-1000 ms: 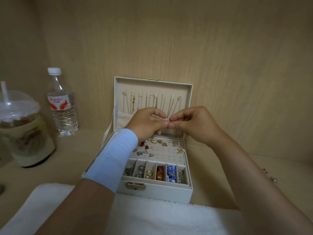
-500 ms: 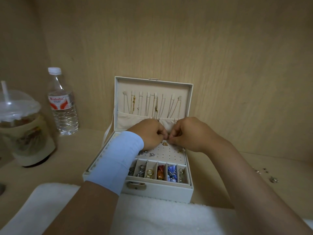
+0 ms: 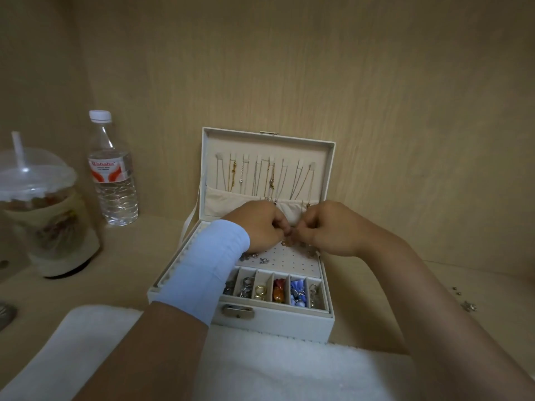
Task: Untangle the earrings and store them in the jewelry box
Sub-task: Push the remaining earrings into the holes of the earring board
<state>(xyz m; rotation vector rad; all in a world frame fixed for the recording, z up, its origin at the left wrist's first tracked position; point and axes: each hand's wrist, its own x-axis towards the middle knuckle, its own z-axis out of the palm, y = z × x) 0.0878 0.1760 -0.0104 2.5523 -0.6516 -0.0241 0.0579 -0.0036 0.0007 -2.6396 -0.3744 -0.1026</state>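
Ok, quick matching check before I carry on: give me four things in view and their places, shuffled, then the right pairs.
Things:
1 water bottle
2 necklaces
3 small loose pieces
4 white towel

Places:
A hanging inside the raised lid of the jewelry box
B on the shelf, right of the box
C standing left of the box
D lying in front of the box

Pairs: 1-C; 2-A; 3-B; 4-D
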